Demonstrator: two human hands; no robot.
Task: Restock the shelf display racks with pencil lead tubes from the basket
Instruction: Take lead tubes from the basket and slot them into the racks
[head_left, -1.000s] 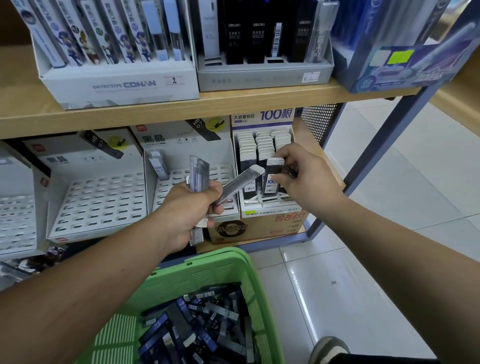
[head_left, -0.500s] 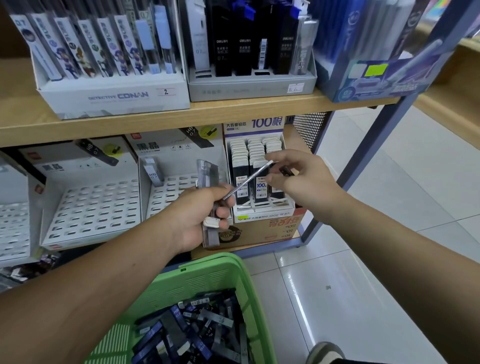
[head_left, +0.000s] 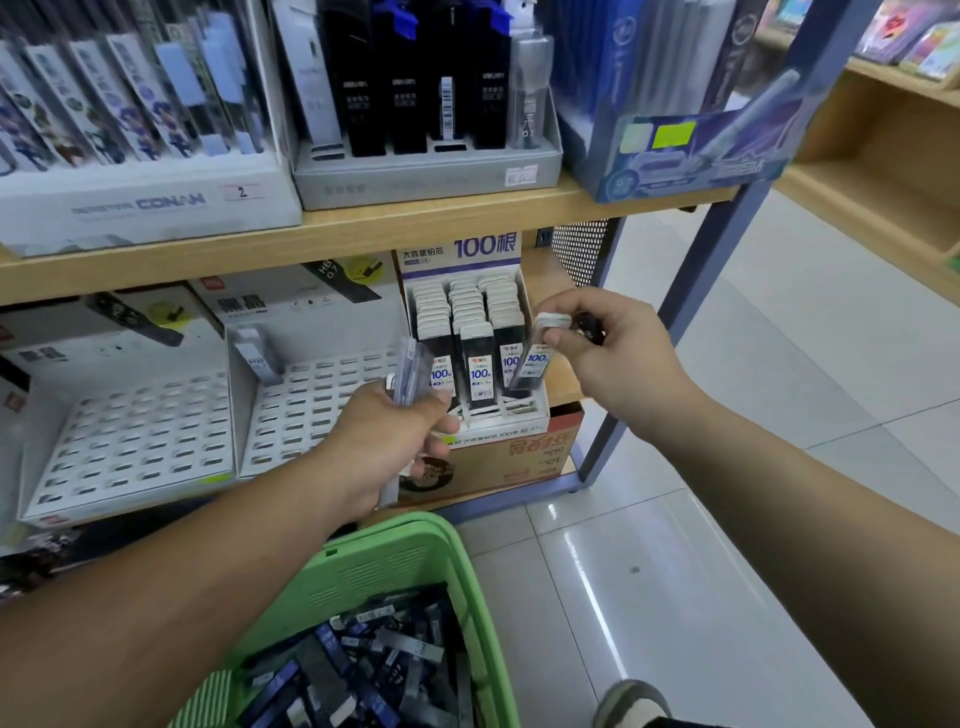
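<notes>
While the right hand (head_left: 608, 358) pinches the white cap of a dark lead tube (head_left: 532, 364) between thumb and curled fingertips, the tube hangs tilted just off the front right corner of the cardboard rack (head_left: 462, 252). The rack's header card reads "100" in big blue figures next to Chinese characters. Each flat, white-capped tube standing in the rack carries the same "100" on a small label.

In front of the rack's left side, the left hand (head_left: 384, 447) is closed in a fist around a bunch of clear tubes (head_left: 410, 374), held upright.

Left of the rack sits a white plastic tray (head_left: 322, 410) with rows of slots, where one tube marked "HB 0.7" leans. Above the rack, on the wooden shelf (head_left: 363, 228), a grey holder (head_left: 426, 174) keeps black packs, and further left a white box (head_left: 156, 202) reads "CONAN" beside a "2" sticker. Below the rack, a green perforated plastic basket (head_left: 467, 571) holds a heap of loose tubes (head_left: 363, 670), dark blue and grey.
</notes>
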